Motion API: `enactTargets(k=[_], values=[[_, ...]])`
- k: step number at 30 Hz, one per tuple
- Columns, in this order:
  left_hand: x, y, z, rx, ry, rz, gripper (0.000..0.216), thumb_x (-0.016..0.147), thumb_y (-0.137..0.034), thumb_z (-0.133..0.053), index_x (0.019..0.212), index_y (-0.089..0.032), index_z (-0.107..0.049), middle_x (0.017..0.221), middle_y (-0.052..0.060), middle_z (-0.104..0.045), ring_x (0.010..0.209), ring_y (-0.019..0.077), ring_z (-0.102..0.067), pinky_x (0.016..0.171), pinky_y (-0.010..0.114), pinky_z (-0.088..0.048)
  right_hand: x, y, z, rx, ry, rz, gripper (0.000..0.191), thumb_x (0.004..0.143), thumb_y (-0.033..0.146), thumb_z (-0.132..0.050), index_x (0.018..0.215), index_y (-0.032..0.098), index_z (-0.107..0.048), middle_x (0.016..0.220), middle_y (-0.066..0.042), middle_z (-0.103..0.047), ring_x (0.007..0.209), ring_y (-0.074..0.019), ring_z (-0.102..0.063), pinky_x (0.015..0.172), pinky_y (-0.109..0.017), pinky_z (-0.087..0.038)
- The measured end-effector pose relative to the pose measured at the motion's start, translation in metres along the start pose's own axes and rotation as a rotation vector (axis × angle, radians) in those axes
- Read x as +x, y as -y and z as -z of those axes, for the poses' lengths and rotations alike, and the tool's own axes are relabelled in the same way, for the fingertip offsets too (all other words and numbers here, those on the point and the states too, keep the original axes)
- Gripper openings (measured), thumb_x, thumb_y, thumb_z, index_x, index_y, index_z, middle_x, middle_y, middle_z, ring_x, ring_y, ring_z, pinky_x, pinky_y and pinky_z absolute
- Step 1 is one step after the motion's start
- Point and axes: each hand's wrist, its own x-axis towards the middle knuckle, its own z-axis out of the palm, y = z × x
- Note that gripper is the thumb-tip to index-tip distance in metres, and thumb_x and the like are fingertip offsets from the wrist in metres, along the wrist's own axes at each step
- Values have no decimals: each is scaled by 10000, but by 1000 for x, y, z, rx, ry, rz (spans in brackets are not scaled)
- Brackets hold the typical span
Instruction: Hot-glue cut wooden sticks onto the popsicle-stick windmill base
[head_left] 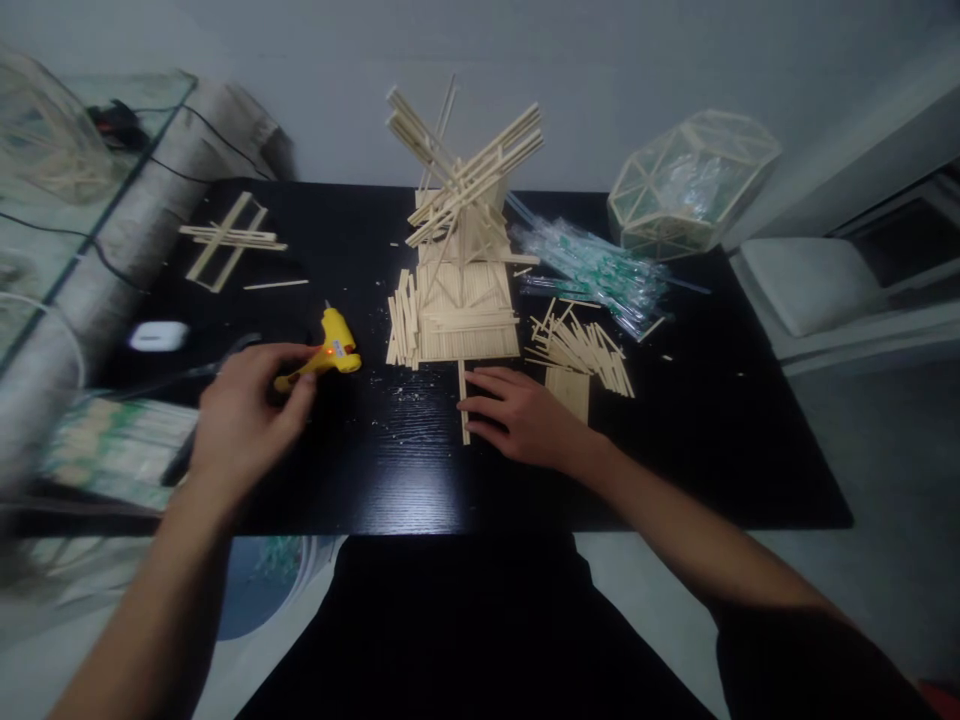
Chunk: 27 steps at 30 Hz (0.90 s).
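Stick windmill model [465,270] stands at the middle of the black surface [390,470], and everything else is placed from it. Just in front of the model's base and to its left lies the yellow glue gun [330,355], with its nozzle pointing toward the model and a small light glowing on its body. The left hand [244,415] has its fingers [300,390] closed around the gun's handle, and a dark cable trails away from there, farther left of the model. Directly in front of the model's base a single thin wooden stick [464,385] lies on the surface, with its far end touching or almost touching the base. The right hand [525,415] rests palm down just to the right of this stick, its fingers [487,382] stretched out and slightly apart, their tips touching the stick without clamping it. A neat stack of sticks [403,320] leans against the model's left side. A loose pile of sticks [581,350] is scattered to the model's right front, just beyond the right hand. Clear plastic sleeves [592,265] lie to the model's right, and a faceted stick frame [690,180] stands farther right. A flat cross of sticks [229,238] lies well to the model's left.
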Motion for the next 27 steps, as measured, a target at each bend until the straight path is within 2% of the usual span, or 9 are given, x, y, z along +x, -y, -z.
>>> enactTargets(k=[4, 8, 11, 15, 19, 22, 24, 27], values=[[9, 13, -5, 198, 126, -18, 530, 918, -402, -470, 1297, -88, -668, 1335, 207, -672, 1226, 393, -610, 1087, 548, -487, 0, 0, -1, -8, -3, -2, 246, 1033, 299, -661, 1217, 184, -777, 1427, -161, -691, 1368, -307, -626, 1136, -534, -554], [20, 10, -19, 368, 208, -10, 622, 918, -388, -442, 1416, -54, -609, 1426, 239, -613, 1196, 432, -603, 998, 567, -505, 0, 0, -1, -6, -7, -6, 246, 1026, 296, -670, 1209, 175, -781, 1421, -170, -693, 1367, -311, -625, 1126, -525, -560], [28, 9, -26, 399, 246, -2, 584, 918, -371, -474, 1383, -45, -612, 1356, 244, -646, 1155, 421, -627, 967, 549, -519, 0, 1, -1, 9, 0, -7, 249, 1027, 294, -667, 1213, 175, -781, 1426, -175, -691, 1371, -316, -622, 1128, -541, -554], [31, 10, -26, 293, 224, 14, 462, 910, -388, -552, 1244, -83, -647, 1212, 214, -687, 1084, 382, -660, 961, 510, -543, 1, 1, 0, 16, -1, -13, 247, 1025, 281, -667, 1211, 166, -783, 1426, -186, -689, 1368, -323, -624, 1143, -559, -540], [26, 8, -13, 190, 90, 68, 425, 904, -418, -609, 1221, -136, -631, 1202, 175, -673, 1056, 348, -666, 919, 462, -561, 2, 1, -1, 25, -4, -25, 235, 1017, 281, -680, 1211, 196, -782, 1438, -160, -688, 1373, -314, -624, 1143, -561, -542], [20, 0, -4, 84, 9, 148, 410, 953, -492, -586, 1183, -158, -641, 1035, 100, -699, 901, 277, -674, 834, 389, -547, 1, 1, -2, 12, -13, -17, 230, 1021, 285, -675, 1200, 192, -784, 1428, -157, -693, 1372, -309, -626, 1150, -544, -541], [17, -10, -3, -84, 71, 165, 463, 976, -590, -551, 1113, -162, -663, 886, 52, -701, 749, 226, -648, 739, 341, -526, 1, 1, -3, 4, -13, -7, 236, 1023, 281, -670, 1201, 175, -783, 1420, -171, -694, 1365, -314, -631, 1151, -545, -539], [14, -28, -12, -302, 237, 141, 530, 952, -680, -557, 948, -166, -685, 765, 38, -705, 647, 204, -626, 612, 304, -479, 1, 1, -2, -2, -14, -7, 237, 1022, 282, -671, 1204, 176, -781, 1414, -171, -696, 1353, -315, -638, 1141, -548, -546]])
